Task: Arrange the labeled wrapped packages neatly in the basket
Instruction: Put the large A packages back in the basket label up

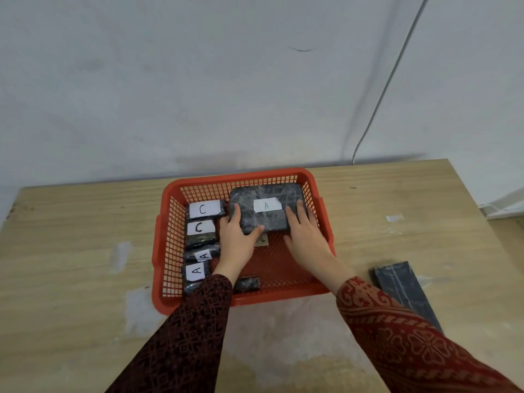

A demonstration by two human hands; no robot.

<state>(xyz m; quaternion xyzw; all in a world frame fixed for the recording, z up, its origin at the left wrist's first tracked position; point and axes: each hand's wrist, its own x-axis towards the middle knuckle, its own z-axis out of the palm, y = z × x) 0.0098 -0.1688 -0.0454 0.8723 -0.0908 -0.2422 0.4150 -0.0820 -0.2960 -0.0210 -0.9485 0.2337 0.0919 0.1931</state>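
Large A package (268, 207): long axis left-right, far-right basket (241, 175) corner; left hand (236, 236), right hand (304, 231) grasp its near corners.

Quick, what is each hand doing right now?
Left hand: closed on the left edge of the large package labeled A, inside the red basket.
Right hand: gripping the same package's right edge.

Basket (314, 177) on table (85, 222), small packages (202, 236) inside left, large package (266, 207) far right
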